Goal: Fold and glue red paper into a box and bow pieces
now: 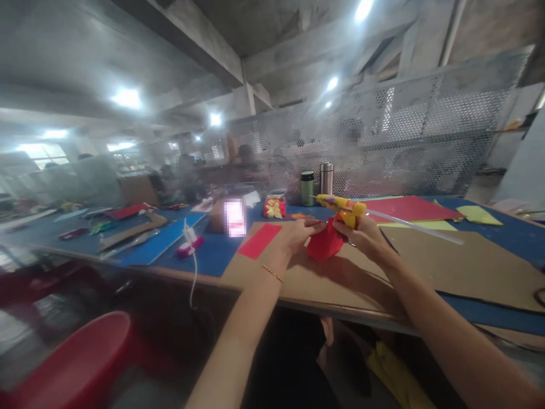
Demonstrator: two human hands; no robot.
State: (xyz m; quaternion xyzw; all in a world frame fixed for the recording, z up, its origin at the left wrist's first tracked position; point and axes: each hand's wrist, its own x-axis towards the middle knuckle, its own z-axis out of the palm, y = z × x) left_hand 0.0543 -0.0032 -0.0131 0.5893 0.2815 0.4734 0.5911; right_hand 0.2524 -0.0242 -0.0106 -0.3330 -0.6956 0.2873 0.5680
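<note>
A person's left hand [304, 233] pinched the upper edge of a red folded piece [324, 248] over a cardboard sheet [272, 287], while the right hand [363, 232] was wrapped around a yellow hot-glue gun [346, 208], a clear glue stick [419, 227] jutting from its rear. Fingers hid the gun's grip and part of the piece's top, and a bright panel [235, 217] beyond was pixelated past recognition. A red strip [259, 241] lay near the left wrist; a green tumbler [307, 190] and steel flask [326, 179] stood behind the gun.
</note>
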